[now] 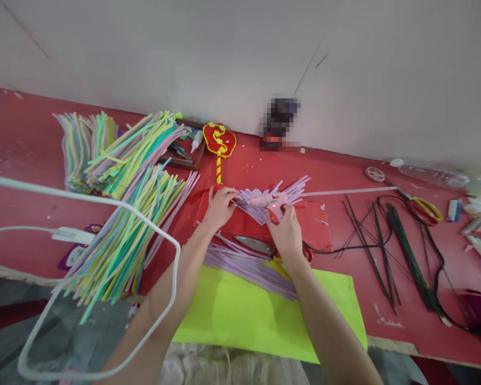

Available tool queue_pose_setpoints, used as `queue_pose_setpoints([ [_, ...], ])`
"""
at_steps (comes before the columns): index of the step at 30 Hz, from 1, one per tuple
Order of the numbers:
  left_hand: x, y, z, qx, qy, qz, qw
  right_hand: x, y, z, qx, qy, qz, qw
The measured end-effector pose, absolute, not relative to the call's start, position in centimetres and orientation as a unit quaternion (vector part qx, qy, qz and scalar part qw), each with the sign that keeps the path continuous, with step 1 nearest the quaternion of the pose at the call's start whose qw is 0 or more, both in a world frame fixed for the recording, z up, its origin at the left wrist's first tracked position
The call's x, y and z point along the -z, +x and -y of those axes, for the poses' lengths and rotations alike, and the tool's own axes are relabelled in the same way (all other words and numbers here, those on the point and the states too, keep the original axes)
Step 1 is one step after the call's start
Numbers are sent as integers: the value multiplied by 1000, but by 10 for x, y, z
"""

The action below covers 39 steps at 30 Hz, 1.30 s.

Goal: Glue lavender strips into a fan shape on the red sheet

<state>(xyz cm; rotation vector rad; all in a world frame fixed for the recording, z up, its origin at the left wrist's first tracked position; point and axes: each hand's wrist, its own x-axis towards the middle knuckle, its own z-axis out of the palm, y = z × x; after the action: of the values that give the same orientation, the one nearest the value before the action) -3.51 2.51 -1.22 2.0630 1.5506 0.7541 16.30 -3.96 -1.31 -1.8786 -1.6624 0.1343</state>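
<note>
My right hand (287, 233) is closed around a pink hot glue gun (273, 202), its nozzle pointing left. The nozzle sits at a fan of lilac foam strips (278, 197) lying on a red cloth (318, 227). My left hand (219, 206) presses its fingertips on the left end of those strips, fingers curled and pinched. More lilac strips (244, 267) lie nearer me, partly over a lime-green sheet (260, 313). A pair of scissors (256, 245) lies between my forearms.
Big heaps of pastel foam strips (124, 214) fill the left of the red table (24, 139). A red-and-yellow ornament (219, 140) and a glue bottle (196, 141) stand behind. Dark green wire stems (388, 240), a black cable and yellow-handled scissors (425, 208) lie right. White cable (104, 256) loops front left.
</note>
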Motion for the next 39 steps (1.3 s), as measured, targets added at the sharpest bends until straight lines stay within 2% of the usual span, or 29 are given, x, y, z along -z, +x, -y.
queue_pose_setpoints([
  [39,12,-35,-24,-269,746,-567,223,19,154,35,-60,-703,637,310],
])
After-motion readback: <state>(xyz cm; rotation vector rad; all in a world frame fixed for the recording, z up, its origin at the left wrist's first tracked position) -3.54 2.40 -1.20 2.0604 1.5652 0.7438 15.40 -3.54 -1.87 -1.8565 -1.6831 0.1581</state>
